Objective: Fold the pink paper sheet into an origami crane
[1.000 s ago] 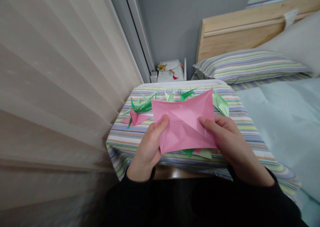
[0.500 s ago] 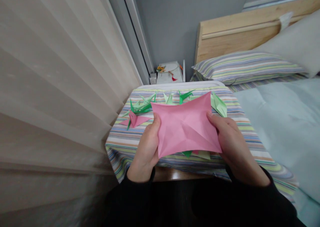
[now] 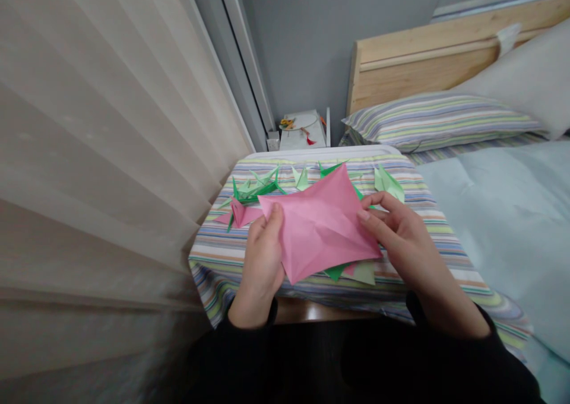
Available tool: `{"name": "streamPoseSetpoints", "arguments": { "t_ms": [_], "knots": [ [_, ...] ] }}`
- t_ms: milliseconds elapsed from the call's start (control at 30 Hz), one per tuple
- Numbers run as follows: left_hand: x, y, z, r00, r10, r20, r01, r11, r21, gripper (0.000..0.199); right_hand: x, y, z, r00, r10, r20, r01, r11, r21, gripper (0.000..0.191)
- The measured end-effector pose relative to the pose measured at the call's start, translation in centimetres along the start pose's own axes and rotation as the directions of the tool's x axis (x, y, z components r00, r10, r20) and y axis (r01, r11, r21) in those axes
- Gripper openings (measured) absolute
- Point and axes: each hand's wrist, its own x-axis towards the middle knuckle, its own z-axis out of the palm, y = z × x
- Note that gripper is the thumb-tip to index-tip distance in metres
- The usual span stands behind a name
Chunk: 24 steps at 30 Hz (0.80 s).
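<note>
A creased pink sheet of paper (image 3: 323, 229) is held up over the table, tilted, with faint fold lines across its middle. My left hand (image 3: 262, 255) grips its left side, thumb on top and fingers behind. At the right edge, my right hand (image 3: 401, 232) is closed on the paper between thumb and bent fingers; the fingertips are partly hidden. Behind the sheet lie folded paper cranes: a pink one (image 3: 239, 213), a dark green one (image 3: 262, 190) and pale green ones (image 3: 301, 178). Green and cream paper (image 3: 363, 272) shows under the sheet's lower edge.
A striped cloth (image 3: 214, 238) covers the small table. Pleated curtains (image 3: 111, 155) hang on the left. To the right is a bed with a pale blue cover (image 3: 499, 202), a striped pillow (image 3: 445, 119) and a wooden headboard (image 3: 423, 54). A white stand (image 3: 296, 137) holds small items.
The pink sheet has turned counterclockwise and shifted slightly left. My right hand has changed its hold, the fingers now bent near the edge. My left hand keeps its grip.
</note>
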Motion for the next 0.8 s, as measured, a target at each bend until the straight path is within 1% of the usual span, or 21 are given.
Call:
{"name": "streamPoseSetpoints", "arguments": {
  "t_ms": [33, 100, 167, 233, 300, 367, 467, 533, 600, 667, 733, 800],
  "knots": [
    [0.0, -0.2, 0.0, 0.997, 0.06, -0.041, -0.06, 0.998, 0.014, 0.031, -0.1, -0.2, 0.1, 0.999, 0.0, 0.042, -0.001, 0.999, 0.037, 0.035],
    [0.1, -0.4, 0.1, 0.984, 0.152, -0.088, -0.149, 0.988, 0.038, 0.033, -0.4, -0.6, 0.1, 0.989, 0.002, 0.149, -0.01, 0.998, 0.057, 0.052],
    [0.1, -0.5, 0.2, 0.978, 0.188, -0.086, -0.186, 0.982, 0.027, 0.034, -0.7, -0.8, 0.0, 0.974, -0.007, 0.226, 0.008, 1.0, -0.004, 0.061],
    [-0.1, -0.4, 0.5, 0.979, 0.199, -0.038, -0.199, 0.98, -0.004, 0.034, -0.8, -0.8, 0.0, 0.966, -0.039, 0.254, 0.064, 0.994, -0.09, 0.058],
    [-0.3, -0.1, 0.8, 0.983, 0.182, 0.028, -0.182, 0.983, -0.023, 0.036, -0.7, -0.8, 0.1, 0.966, -0.1, 0.237, 0.145, 0.973, -0.18, 0.049],
    [-0.6, 0.3, 1.0, 0.988, 0.135, 0.075, -0.133, 0.99, -0.036, 0.037, -0.6, -0.9, 0.1, 0.962, -0.165, 0.216, 0.221, 0.939, -0.265, 0.043],
    [-0.8, 0.9, 1.1, 0.996, 0.066, 0.066, -0.061, 0.995, -0.082, 0.04, -0.6, -1.2, 0.1, 0.949, -0.206, 0.24, 0.287, 0.88, -0.379, 0.047],
    [-1.0, 1.1, 1.1, 0.998, 0.039, 0.054, -0.033, 0.993, -0.112, 0.039, -0.6, -1.3, 0.1, 0.947, -0.222, 0.234, 0.303, 0.86, -0.412, 0.048],
    [-1.2, 1.3, 1.1, 0.998, 0.01, 0.069, -0.002, 0.995, -0.104, 0.038, -0.6, -1.2, -0.1, 0.953, -0.248, 0.176, 0.299, 0.865, -0.403, 0.041],
    [-1.4, 1.4, 1.0, 0.993, -0.018, 0.115, 0.026, 0.997, -0.074, 0.043, -0.5, -1.0, -0.3, 0.959, -0.264, 0.105, 0.284, 0.886, -0.366, 0.032],
    [-1.7, 1.5, 0.9, 0.982, -0.046, 0.181, 0.057, 0.997, -0.057, 0.055, -0.4, -0.8, -0.5, 0.968, -0.246, 0.054, 0.25, 0.916, -0.313, 0.031],
    [-1.7, 1.4, 0.8, 0.969, -0.06, 0.241, 0.075, 0.996, -0.051, 0.069, -0.3, -0.7, -0.7, 0.973, -0.228, 0.031, 0.228, 0.936, -0.266, 0.032]
  ]
}}
